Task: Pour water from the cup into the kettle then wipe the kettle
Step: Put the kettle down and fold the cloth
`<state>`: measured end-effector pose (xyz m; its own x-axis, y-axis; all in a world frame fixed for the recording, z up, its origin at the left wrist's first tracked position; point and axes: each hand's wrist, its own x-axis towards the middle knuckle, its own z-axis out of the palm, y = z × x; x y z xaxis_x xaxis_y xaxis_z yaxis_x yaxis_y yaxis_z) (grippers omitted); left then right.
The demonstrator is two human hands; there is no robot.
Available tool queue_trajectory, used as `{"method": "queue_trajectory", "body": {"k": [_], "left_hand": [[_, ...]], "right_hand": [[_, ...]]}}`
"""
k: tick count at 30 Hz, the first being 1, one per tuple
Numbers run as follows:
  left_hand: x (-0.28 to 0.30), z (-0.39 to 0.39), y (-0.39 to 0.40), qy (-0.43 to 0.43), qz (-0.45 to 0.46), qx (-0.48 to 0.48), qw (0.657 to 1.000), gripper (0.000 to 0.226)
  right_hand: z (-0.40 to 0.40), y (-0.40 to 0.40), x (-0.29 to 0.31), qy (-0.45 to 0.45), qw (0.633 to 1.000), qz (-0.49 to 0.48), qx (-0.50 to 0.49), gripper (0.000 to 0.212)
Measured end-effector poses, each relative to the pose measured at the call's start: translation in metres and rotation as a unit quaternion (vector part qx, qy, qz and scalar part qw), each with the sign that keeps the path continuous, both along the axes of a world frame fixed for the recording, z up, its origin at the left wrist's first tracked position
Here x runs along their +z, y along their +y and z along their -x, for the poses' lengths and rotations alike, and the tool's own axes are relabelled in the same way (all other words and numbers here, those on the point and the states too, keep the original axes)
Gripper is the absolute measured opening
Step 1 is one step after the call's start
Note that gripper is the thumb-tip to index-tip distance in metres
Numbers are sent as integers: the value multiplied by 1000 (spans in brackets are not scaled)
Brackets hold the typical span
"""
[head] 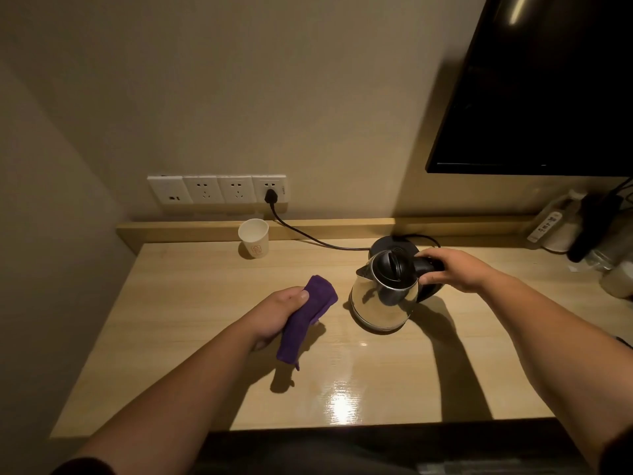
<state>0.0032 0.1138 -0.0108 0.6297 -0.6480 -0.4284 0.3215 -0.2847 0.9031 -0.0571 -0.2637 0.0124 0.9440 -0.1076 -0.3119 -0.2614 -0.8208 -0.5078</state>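
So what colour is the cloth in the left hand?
Purple. The cloth, gripped by the left hand, shows clearly in the head view.

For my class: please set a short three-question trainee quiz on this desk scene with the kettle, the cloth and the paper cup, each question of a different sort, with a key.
1. True or false: the left hand holds the purple cloth against the kettle.
2. Which hand grips the kettle's handle? A. left B. right C. neither
3. Fill in: the paper cup stands upright at the back of the desk, below the wall ____.

Key
1. False: the cloth is held apart from the kettle, to its left.
2. B: the right hand grips the handle.
3. Sockets.
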Motion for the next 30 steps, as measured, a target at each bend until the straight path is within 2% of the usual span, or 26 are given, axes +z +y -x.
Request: {"method": "queue_trajectory", "body": {"k": [2, 4, 7, 9, 11, 15, 18, 22, 26, 30], "left_hand": [[1, 1, -3, 43, 20, 16, 999, 33], [2, 1, -5, 80, 26, 25, 996, 29], [3, 0, -9, 114, 27, 27, 993, 27], [4, 0, -15, 112, 25, 28, 993, 27], [6, 2, -22, 91, 23, 30, 995, 26], [20, 4, -30, -26, -28, -31, 999, 29], [33, 9, -30, -116, -80, -87, 986, 37], [39, 21, -23, -124, -78, -88, 985, 40], [37, 30, -3, -99, -92, -80, 988, 29], [27, 32, 25, -146, -132, -113, 974, 25]], "right_hand": [[0, -4, 3, 29, 1000, 5, -8, 51], [-1, -2, 12, 32, 997, 63, -15, 70], [-8, 30, 35, -55, 994, 94, 18, 78], [-13, 65, 49, -102, 988, 72, 88, 75], [-17, 99, 57, -102, 981, 54, 155, 72], [-24, 145, 58, -2, 975, 38, 219, 69], [-26, 157, 58, 50, 965, 44, 254, 54], [-28, 162, 61, 78, 963, -17, 256, 24], [-26, 175, 66, 80, 966, -35, 242, 22], [-23, 191, 68, 90, 969, -63, 221, 14]]}}
